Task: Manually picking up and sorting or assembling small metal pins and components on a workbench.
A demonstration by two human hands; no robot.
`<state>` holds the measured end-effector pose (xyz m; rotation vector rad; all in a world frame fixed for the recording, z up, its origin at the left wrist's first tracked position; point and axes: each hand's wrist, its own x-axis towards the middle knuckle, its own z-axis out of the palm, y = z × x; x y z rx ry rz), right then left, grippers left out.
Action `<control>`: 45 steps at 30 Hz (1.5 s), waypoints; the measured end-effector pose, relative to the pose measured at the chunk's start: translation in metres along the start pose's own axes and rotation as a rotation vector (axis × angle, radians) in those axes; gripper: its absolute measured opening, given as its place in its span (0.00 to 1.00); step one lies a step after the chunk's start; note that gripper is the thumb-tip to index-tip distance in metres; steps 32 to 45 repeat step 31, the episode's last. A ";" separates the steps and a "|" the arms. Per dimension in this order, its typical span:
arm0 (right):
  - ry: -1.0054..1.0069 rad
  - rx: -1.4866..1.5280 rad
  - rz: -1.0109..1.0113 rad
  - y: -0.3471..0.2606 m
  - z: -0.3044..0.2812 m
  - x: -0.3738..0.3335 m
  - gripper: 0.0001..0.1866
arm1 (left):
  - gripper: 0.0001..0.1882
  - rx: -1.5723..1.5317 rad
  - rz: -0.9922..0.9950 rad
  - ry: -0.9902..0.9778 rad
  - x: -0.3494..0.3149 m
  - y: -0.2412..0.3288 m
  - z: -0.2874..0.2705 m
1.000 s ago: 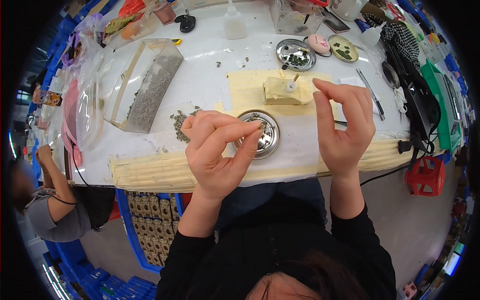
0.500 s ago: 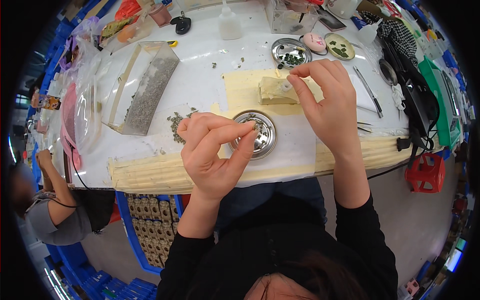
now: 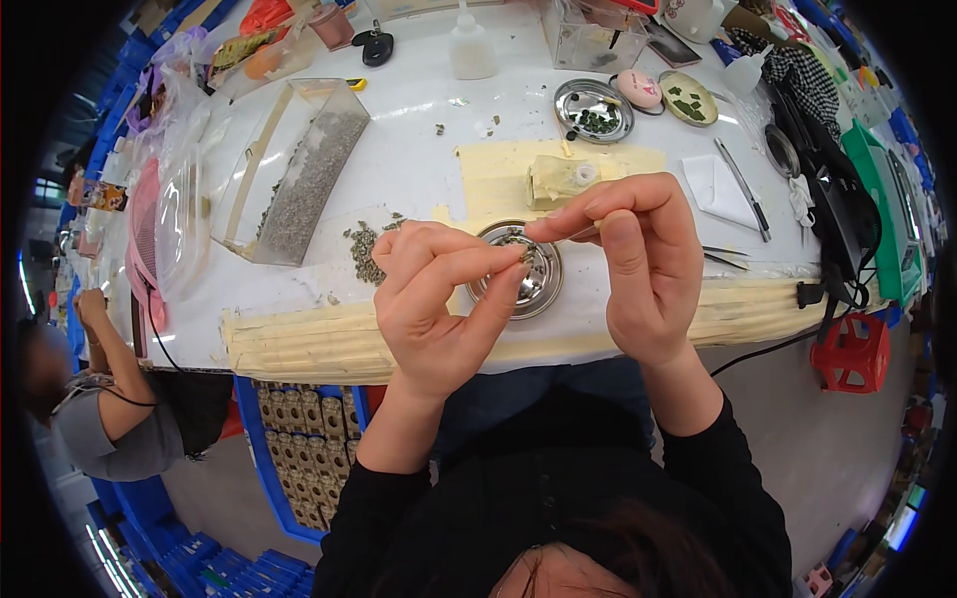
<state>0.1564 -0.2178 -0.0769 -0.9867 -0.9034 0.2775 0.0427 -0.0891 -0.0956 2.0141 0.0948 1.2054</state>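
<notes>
My left hand (image 3: 431, 304) pinches a tiny greenish piece (image 3: 523, 256) between thumb and forefinger, above a round shiny metal dish (image 3: 541, 302) that holds several small bits. Just to its right, my right hand (image 3: 653, 274) is closed with forefinger and thumb toward each other. A thin pale sliver, like a fine pick (image 3: 581, 235), shows between its fingers; its exact kind is too small to tell. Beyond the dish stands a block covered in yellowish tape (image 3: 548, 189), with a small white ring (image 3: 585, 174) on top. Loose green-grey bits (image 3: 363, 254) lie left of the dish.
At the left stands a clear tray of grey granules (image 3: 317, 184). Farther back are a metal plate of dark green pieces (image 3: 595, 125), a cream dish (image 3: 688, 98) and a white squeeze bottle (image 3: 472, 50). Tweezers (image 3: 726, 254) and a pen (image 3: 743, 189) lie right. A person (image 3: 120, 419) sits left.
My right hand has come down and left from beside the taped block to close by my left fingertips. The left hand keeps its pinch. The whole view has shifted slightly.
</notes>
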 end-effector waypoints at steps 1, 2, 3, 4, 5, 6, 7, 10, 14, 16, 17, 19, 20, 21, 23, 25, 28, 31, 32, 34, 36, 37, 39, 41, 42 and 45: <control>-0.040 -0.049 -0.007 0.000 -0.001 0.000 0.07 | 0.10 0.004 0.002 -0.002 0.000 0.000 0.000; -0.080 -0.098 -0.014 0.000 -0.004 0.000 0.08 | 0.10 0.008 0.003 -0.004 0.000 0.000 0.000; -0.121 -0.149 -0.021 -0.001 -0.006 0.000 0.08 | 0.10 0.006 0.002 -0.003 0.000 -0.001 0.000; -0.124 -0.147 -0.019 -0.001 -0.006 0.000 0.08 | 0.10 0.004 0.001 -0.003 0.000 -0.001 0.000; -0.127 -0.146 -0.018 -0.002 -0.006 0.000 0.08 | 0.10 0.002 0.000 -0.002 0.000 -0.001 0.000; -0.129 -0.143 -0.018 -0.002 -0.006 0.000 0.09 | 0.10 0.000 -0.001 -0.002 0.000 -0.001 0.000; -0.132 -0.150 -0.017 -0.002 -0.006 0.000 0.08 | 0.10 -0.001 -0.003 -0.002 0.000 -0.001 0.000; -0.133 -0.159 -0.019 -0.003 -0.005 0.000 0.08 | 0.10 -0.001 -0.003 -0.003 0.000 0.000 0.000; -0.128 -0.150 -0.023 -0.003 -0.004 0.000 0.08 | 0.09 0.003 0.004 -0.001 0.000 0.000 0.000; -0.099 -0.120 -0.021 -0.002 -0.003 -0.001 0.07 | 0.09 0.005 0.003 -0.003 0.000 -0.001 0.000; -0.070 -0.088 -0.019 -0.001 -0.002 -0.001 0.06 | 0.09 0.007 0.003 -0.005 0.000 -0.001 0.000; -0.047 -0.069 -0.018 -0.001 -0.001 -0.001 0.06 | 0.09 0.010 0.003 -0.002 -0.001 -0.001 0.000; -0.053 -0.083 -0.020 -0.001 -0.001 -0.001 0.06 | 0.10 0.011 0.003 0.000 -0.001 -0.001 0.000; -0.058 -0.096 -0.022 -0.001 -0.002 -0.001 0.06 | 0.09 0.010 0.003 -0.001 -0.001 -0.001 0.000; -0.048 -0.089 -0.014 -0.001 -0.001 -0.002 0.06 | 0.09 0.007 0.003 -0.001 -0.001 -0.002 0.000; -0.041 -0.068 -0.011 -0.001 -0.001 -0.002 0.05 | 0.10 0.007 0.004 -0.004 0.000 -0.001 0.000; -0.061 -0.062 -0.008 0.000 -0.002 -0.001 0.06 | 0.10 0.004 0.001 -0.003 0.000 0.000 0.000; -0.083 -0.078 0.033 -0.001 -0.004 -0.002 0.09 | 0.09 0.004 -0.008 -0.003 0.000 0.000 0.000; -0.083 -0.078 0.033 -0.001 -0.004 -0.002 0.09 | 0.09 0.004 -0.008 -0.003 0.000 0.000 0.000; -0.083 -0.078 0.033 -0.001 -0.004 -0.002 0.09 | 0.09 0.004 -0.008 -0.003 0.000 0.000 0.000; -0.083 -0.078 0.033 -0.001 -0.004 -0.002 0.09 | 0.09 0.004 -0.008 -0.003 0.000 0.000 0.000; -0.083 -0.078 0.033 -0.001 -0.004 -0.002 0.09 | 0.09 0.004 -0.008 -0.003 0.000 0.000 0.000; -0.083 -0.078 0.033 -0.001 -0.004 -0.002 0.09 | 0.09 0.004 -0.008 -0.003 0.000 0.000 0.000; -0.083 -0.078 0.033 -0.001 -0.004 -0.002 0.09 | 0.09 0.004 -0.008 -0.003 0.000 0.000 0.000; -0.083 -0.078 0.033 -0.001 -0.004 -0.002 0.09 | 0.09 0.004 -0.008 -0.003 0.000 0.000 0.000; -0.083 -0.078 0.033 -0.001 -0.004 -0.002 0.09 | 0.09 0.004 -0.008 -0.003 0.000 0.000 0.000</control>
